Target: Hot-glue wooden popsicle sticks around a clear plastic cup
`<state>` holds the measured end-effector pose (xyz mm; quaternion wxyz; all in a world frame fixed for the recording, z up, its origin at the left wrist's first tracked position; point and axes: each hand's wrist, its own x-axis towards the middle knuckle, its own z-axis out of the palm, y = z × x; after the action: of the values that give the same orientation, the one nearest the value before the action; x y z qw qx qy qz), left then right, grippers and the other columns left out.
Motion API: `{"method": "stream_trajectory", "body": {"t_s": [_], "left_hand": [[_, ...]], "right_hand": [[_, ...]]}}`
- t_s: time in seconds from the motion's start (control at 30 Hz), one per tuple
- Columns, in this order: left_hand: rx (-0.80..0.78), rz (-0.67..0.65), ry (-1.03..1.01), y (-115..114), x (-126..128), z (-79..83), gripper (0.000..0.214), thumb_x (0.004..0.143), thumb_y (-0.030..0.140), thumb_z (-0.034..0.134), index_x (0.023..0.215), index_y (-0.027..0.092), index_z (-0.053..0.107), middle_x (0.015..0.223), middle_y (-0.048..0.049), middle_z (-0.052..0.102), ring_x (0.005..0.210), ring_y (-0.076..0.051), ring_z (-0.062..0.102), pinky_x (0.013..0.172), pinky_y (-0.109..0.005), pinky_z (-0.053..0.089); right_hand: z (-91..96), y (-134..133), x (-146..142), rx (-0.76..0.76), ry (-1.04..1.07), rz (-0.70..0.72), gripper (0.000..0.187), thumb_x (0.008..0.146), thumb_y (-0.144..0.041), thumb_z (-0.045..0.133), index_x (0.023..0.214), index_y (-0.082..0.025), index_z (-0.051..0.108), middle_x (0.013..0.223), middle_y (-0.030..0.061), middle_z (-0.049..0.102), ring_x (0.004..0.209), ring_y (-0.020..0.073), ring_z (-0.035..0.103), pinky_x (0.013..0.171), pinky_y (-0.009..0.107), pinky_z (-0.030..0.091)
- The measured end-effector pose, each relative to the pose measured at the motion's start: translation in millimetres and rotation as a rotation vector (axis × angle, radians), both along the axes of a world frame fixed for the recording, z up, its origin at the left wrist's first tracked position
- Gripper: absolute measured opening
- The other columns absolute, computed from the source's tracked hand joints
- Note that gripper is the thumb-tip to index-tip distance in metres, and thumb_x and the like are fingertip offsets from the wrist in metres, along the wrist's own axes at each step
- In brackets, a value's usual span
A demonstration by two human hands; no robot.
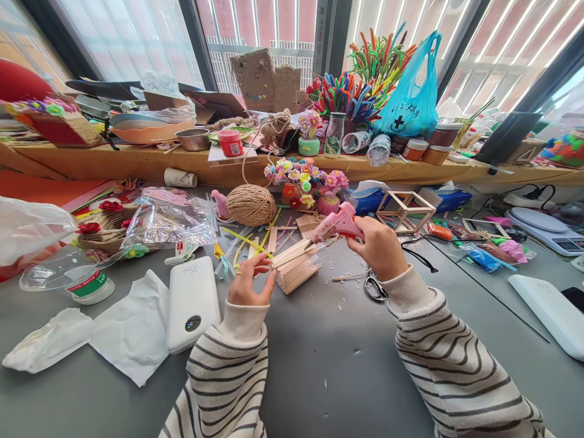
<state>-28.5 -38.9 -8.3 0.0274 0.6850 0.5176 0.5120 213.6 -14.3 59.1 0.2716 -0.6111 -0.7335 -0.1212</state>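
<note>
A small box built of wooden craft sticks (297, 271) lies on the grey table, its layered sticks facing me. At its left end is my left hand (250, 281), fingers apart and slightly bent, with the thumb close to the sticks; whether it touches them I cannot tell. My right hand (381, 246) is wrapped round the handle of a pink hot glue gun (340, 224). The gun's nozzle points down to the left, at the upper right edge of the box. Part of the gun's handle is hidden behind my fingers.
Behind the box are loose craft sticks and a ball of twine (251, 205). A white power bank (194, 304) and tissue (132, 328) lie left. Right are scissors (376, 287), a wooden stick frame (406, 211) and a black cable (490, 289). A crowded shelf (182, 163) runs along the back.
</note>
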Motion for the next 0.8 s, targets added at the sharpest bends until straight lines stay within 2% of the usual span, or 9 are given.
{"method": "stream_trajectory", "body": {"t_s": [0.8], "left_hand": [[-0.006,-0.040,-0.002,0.3,-1.5,1.1,0.029,0.076,0.022,0.055,0.104,0.018,0.050,0.087,-0.0049,0.065,0.065,-0.013,0.064,0.075,-0.034,0.052]], "right_hand": [[-0.2,0.0,2.4,0.009,-0.002,0.008,0.015,0.072,-0.022,0.055,0.086,-0.015,0.058,0.079,0.0061,0.061,0.071,0.0189,0.055,0.059,0.025,0.037]]}}
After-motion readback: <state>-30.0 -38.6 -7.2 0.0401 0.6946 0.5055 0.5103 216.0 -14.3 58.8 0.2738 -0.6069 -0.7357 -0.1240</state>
